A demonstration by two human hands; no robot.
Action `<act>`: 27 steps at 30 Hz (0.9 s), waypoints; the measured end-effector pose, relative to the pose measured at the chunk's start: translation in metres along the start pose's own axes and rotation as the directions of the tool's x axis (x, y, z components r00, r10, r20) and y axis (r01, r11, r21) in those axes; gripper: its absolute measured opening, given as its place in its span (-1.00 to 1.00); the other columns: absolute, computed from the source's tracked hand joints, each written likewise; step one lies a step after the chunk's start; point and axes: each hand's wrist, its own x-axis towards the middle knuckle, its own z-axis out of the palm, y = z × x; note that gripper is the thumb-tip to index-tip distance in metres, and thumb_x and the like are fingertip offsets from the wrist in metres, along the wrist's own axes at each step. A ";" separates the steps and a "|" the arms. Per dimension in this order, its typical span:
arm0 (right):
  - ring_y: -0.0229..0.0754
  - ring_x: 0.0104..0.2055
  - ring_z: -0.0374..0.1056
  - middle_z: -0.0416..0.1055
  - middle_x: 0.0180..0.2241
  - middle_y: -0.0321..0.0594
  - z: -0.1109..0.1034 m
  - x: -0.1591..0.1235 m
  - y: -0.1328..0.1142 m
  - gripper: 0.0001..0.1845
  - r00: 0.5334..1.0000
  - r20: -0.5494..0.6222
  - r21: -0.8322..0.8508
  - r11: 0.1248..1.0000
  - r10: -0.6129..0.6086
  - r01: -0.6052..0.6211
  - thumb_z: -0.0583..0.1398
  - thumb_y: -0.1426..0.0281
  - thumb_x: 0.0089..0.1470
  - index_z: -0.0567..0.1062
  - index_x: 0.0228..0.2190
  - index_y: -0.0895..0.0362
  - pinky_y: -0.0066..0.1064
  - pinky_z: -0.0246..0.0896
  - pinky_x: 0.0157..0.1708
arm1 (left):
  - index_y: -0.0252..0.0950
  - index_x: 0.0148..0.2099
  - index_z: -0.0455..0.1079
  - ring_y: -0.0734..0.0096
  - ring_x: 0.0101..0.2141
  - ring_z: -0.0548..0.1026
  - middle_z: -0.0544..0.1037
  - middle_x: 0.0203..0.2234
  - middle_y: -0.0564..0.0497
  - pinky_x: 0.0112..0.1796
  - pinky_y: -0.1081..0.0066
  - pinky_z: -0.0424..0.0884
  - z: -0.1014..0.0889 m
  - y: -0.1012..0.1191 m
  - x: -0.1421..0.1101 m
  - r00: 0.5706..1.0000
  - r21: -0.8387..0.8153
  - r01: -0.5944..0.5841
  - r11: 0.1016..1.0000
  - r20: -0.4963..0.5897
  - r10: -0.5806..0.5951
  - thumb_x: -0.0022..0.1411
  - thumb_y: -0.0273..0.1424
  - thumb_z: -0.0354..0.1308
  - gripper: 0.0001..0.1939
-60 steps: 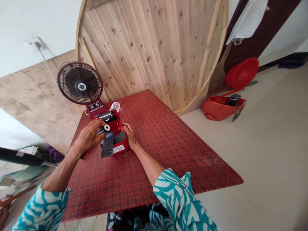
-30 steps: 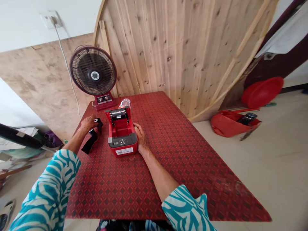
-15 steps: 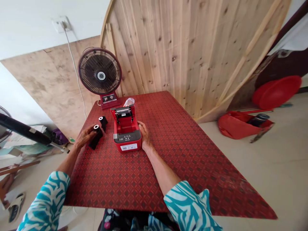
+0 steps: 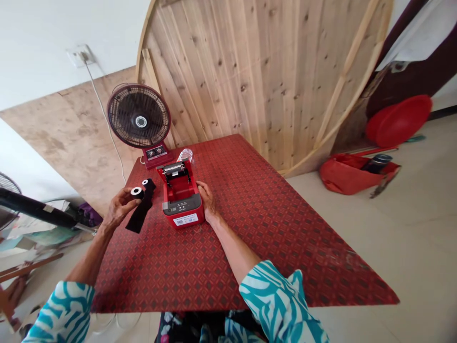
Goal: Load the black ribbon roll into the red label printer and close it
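My left hand (image 4: 119, 206) pinches a black ribbon roll (image 4: 137, 192) with a white core and holds it up at the table's left. From it a strip of black ribbon (image 4: 137, 216) hangs down. The second white-cored roll (image 4: 145, 183) stands just behind, joined to the same dark ribbon. To the right of these sits a red label printer (image 4: 183, 214), its lid (image 4: 174, 172) raised and its inside showing. My right hand (image 4: 208, 200) grips the printer's right side, fingers along the wall; some fingertips are hidden.
A maroon desk fan (image 4: 141, 121) stands at the back left of the patterned red table (image 4: 271, 228). A clear plastic bottle (image 4: 185, 155) lies behind the printer. Wooden boards (image 4: 243, 71) lean at the back. An orange-red bag (image 4: 342, 176) is on the floor at right.
My left hand has lifted and tilted the near ribbon roll, and more of the black strip hangs out. My right hand stays on the printer. The whole view has shifted slightly.
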 end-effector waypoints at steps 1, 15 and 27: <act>-0.12 -0.04 0.36 0.52 -0.17 -0.30 0.000 0.000 0.000 -0.61 1.000 -0.004 -0.006 1.000 0.003 -0.003 0.15 0.10 0.03 0.52 -0.14 -0.03 -0.25 0.25 -0.02 | -0.28 -0.16 0.37 0.16 -0.21 0.57 0.62 -0.24 -0.09 -0.12 0.21 0.48 0.009 0.011 0.001 0.997 0.024 -0.049 0.999 0.057 0.047 -0.17 -0.10 0.42 -0.43; -0.11 0.07 0.30 0.47 -0.07 -0.27 0.006 -0.005 -0.015 -0.62 1.000 0.018 -0.055 0.998 -0.005 0.006 0.10 0.13 0.07 0.49 -0.12 -0.02 -0.21 0.13 0.12 | -0.12 0.00 0.52 0.10 -0.10 0.56 0.62 -0.13 -0.03 -0.14 0.31 0.42 0.110 0.087 0.039 0.899 0.834 -0.370 0.409 0.433 -0.069 0.16 -0.31 0.18 -0.66; -0.11 0.07 0.30 0.46 -0.06 -0.26 0.005 -0.006 -0.016 -0.61 1.000 0.018 -0.072 0.997 -0.008 0.009 0.10 0.12 0.07 0.49 -0.12 0.00 -0.20 0.10 0.15 | -0.11 -0.03 0.52 0.23 -0.09 0.55 0.62 -0.12 0.01 -0.10 0.41 0.40 0.125 0.066 0.051 0.828 0.793 -0.444 0.416 0.541 -0.149 0.11 -0.43 0.20 -0.65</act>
